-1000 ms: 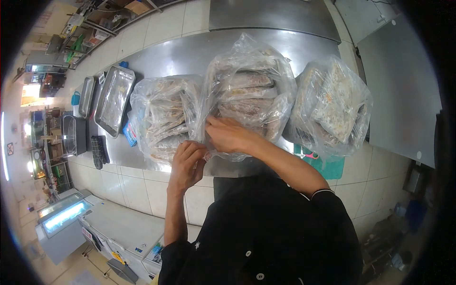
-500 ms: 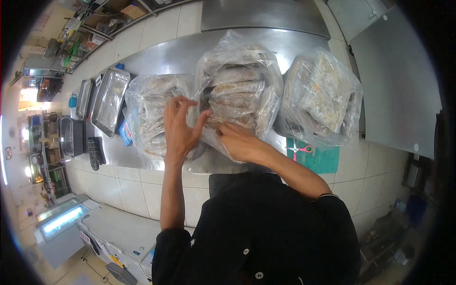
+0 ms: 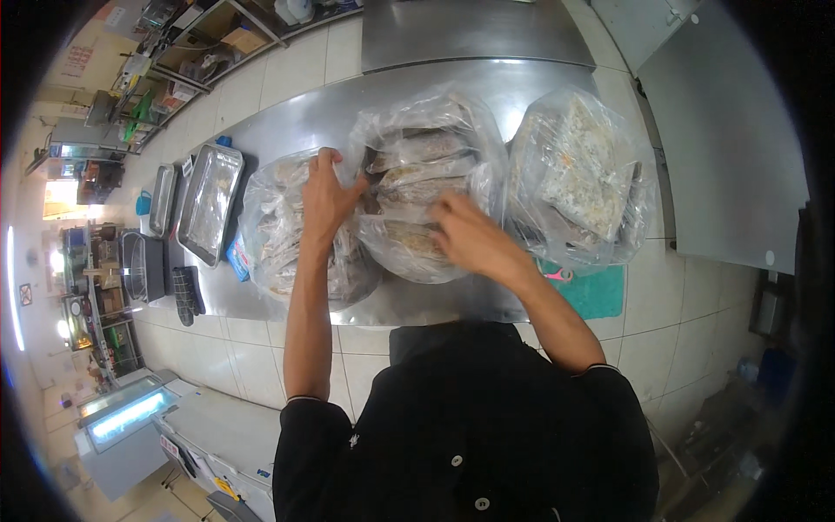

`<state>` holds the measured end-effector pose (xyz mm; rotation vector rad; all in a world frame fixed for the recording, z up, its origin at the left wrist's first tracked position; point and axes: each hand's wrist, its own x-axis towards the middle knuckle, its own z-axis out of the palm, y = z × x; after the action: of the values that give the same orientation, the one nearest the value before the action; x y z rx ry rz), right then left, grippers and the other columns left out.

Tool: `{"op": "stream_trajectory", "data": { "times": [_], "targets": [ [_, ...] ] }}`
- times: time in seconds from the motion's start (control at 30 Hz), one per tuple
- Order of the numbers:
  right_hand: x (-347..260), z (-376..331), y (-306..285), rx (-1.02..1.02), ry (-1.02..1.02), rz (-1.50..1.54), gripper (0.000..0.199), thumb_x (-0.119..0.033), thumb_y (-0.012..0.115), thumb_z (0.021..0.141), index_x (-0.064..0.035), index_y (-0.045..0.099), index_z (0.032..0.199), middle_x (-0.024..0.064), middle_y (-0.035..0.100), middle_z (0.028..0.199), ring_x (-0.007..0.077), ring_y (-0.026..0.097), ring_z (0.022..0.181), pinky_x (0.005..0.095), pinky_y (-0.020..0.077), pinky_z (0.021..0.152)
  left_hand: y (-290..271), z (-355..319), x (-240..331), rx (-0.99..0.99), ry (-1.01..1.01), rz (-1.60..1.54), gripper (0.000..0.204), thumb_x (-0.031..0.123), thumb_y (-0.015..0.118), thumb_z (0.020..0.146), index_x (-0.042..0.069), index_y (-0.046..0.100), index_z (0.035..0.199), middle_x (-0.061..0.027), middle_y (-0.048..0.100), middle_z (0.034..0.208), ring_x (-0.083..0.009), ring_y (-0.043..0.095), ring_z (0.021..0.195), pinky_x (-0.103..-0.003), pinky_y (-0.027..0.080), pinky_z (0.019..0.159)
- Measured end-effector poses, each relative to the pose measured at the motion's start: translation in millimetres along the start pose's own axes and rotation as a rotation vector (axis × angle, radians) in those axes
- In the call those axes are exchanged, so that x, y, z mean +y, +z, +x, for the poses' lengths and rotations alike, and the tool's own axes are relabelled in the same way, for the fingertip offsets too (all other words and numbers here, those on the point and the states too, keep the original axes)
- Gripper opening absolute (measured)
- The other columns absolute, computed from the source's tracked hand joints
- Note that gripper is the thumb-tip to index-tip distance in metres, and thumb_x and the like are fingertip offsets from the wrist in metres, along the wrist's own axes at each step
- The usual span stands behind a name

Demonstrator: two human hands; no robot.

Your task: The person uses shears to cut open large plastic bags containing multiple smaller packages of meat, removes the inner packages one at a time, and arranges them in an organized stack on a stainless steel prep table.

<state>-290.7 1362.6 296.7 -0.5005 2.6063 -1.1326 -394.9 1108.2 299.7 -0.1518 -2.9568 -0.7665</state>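
Note:
The middle clear plastic bag (image 3: 490, 152) stands wide at the top, with several brownish, flour-dusted slabs (image 3: 426, 187) lying in rows inside; I cannot make out their kind. My left hand (image 3: 329, 198) is at this bag's left edge, thumb stretched toward it and apart from the bent fingers. Over the bag's right front part is my right hand (image 3: 474, 237), fingers loosely bent and apart, slightly blurred, with nothing visible in them. Against the left side sits another clear bag (image 3: 291, 248) of similar pieces, partly behind my left forearm. A third bag (image 3: 584, 174) with whitish crusted pieces stands at the right.
All three bags rest on a steel table (image 3: 287, 113). Pink-handled scissors (image 3: 557, 272) lie on a green cutting board (image 3: 593, 291), partly covered. Metal trays (image 3: 210, 204) and a dark rolled item (image 3: 184, 296) are at the left end. A grey cabinet (image 3: 726, 148) stands right.
My right hand has come up out of the middle bag's front edge and moved right. That front edge now lies nearer the slabs. My left hand's fingers have drawn together somewhat.

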Motion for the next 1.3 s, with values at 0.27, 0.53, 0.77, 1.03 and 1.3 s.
{"op": "stream_trajectory", "data": {
  "times": [0.27,0.53,0.77,1.03,1.3],
  "targets": [
    [9,-39,-53,0.159,0.067,-0.312,0.052,-0.004,0.074,0.082,-0.0038,0.061,0.132,0.0143,0.050,0.148,0.0366,0.051,0.136,0.0515,0.0545,0.103,1,-13,-25,0.056,0.073,-0.197,0.045,0.019,0.080,0.092,0.005,0.060,0.130,-0.0208,0.063,0.129,-0.0373,0.065,0.114,-0.045,0.053,0.093],
    [18,-38,-52,0.162,0.049,-0.325,0.070,-0.010,0.085,0.079,-0.0088,0.056,0.143,0.0070,0.045,0.156,0.0324,0.053,0.135,0.0478,0.0575,0.100,-13,-19,-50,-0.064,0.057,-0.435,0.048,0.014,0.075,0.097,0.006,0.059,0.142,-0.0190,0.062,0.139,-0.0284,0.063,0.122,-0.038,0.053,0.097],
    [16,-42,-49,0.168,0.087,-0.303,0.071,-0.011,0.084,0.081,-0.0115,0.055,0.145,0.0060,0.044,0.158,0.0324,0.051,0.138,0.0472,0.0572,0.100,-32,-16,-56,-0.218,-0.019,-0.601,0.051,0.012,0.071,0.100,0.008,0.057,0.149,-0.0170,0.060,0.144,-0.0184,0.061,0.121,-0.031,0.050,0.100],
    [10,-41,-52,0.179,0.103,-0.243,0.071,-0.007,0.085,0.078,-0.0119,0.057,0.143,0.0060,0.046,0.157,0.0311,0.054,0.135,0.0455,0.0575,0.098,-27,-24,-65,-0.183,-0.015,-0.695,0.054,0.012,0.069,0.102,0.009,0.053,0.154,-0.0161,0.059,0.148,-0.0156,0.062,0.114,-0.031,0.049,0.101],
    [-4,-31,-57,0.105,0.156,-0.229,0.067,-0.005,0.084,0.077,-0.0106,0.060,0.140,0.0073,0.046,0.154,0.0332,0.052,0.136,0.0466,0.0548,0.102,-16,-37,-19,-0.057,-0.081,-0.259,0.069,0.026,0.081,0.093,-0.001,0.050,0.149,-0.0216,0.058,0.143,-0.0311,0.064,0.116,-0.042,0.051,0.098]
  ]
}}
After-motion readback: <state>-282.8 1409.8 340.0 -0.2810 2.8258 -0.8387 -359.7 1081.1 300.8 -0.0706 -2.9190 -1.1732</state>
